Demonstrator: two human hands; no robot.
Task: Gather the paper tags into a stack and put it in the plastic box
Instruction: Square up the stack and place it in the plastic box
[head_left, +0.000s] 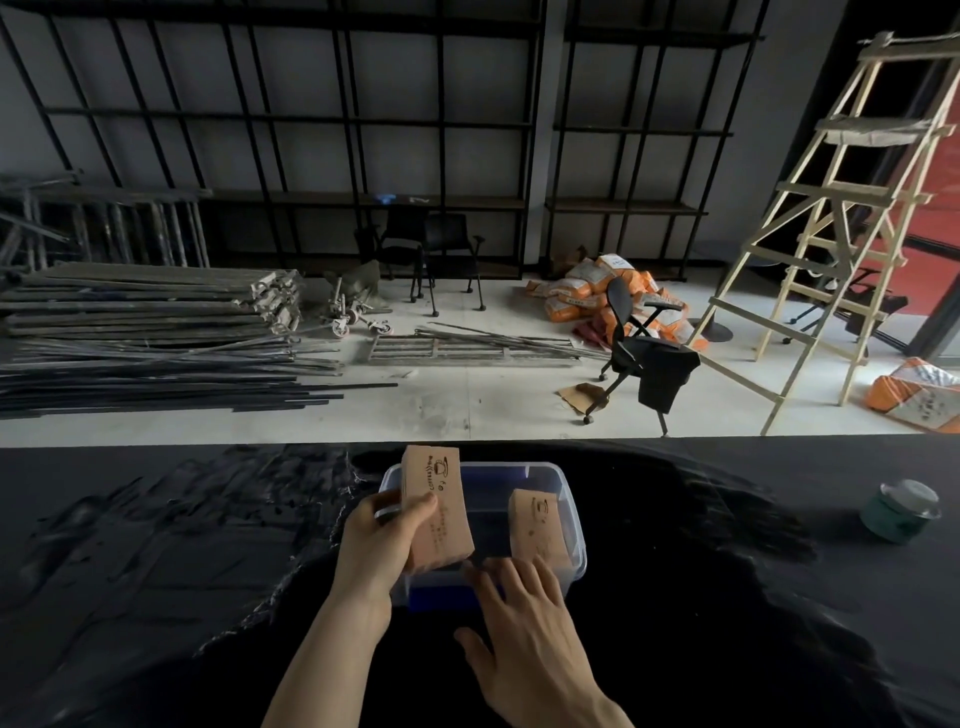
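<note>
A clear plastic box (540, 475) with blue handles sits on the black table in front of me. My left hand (384, 540) grips a thick stack of brown paper tags (441, 509) with printed coffee marks, held tilted over the box's left side. A second stack of brown tags (537, 525) stands inside the box at its right end. My right hand (524, 618) rests with spread fingers on the box's near rim, just below that second stack, holding nothing.
A green lidded jar (901, 512) stands on the table (156, 545) at the far right. Beyond the table's far edge lie a floor with piled metal bars, office chairs, orange sacks and a wooden ladder (841, 223).
</note>
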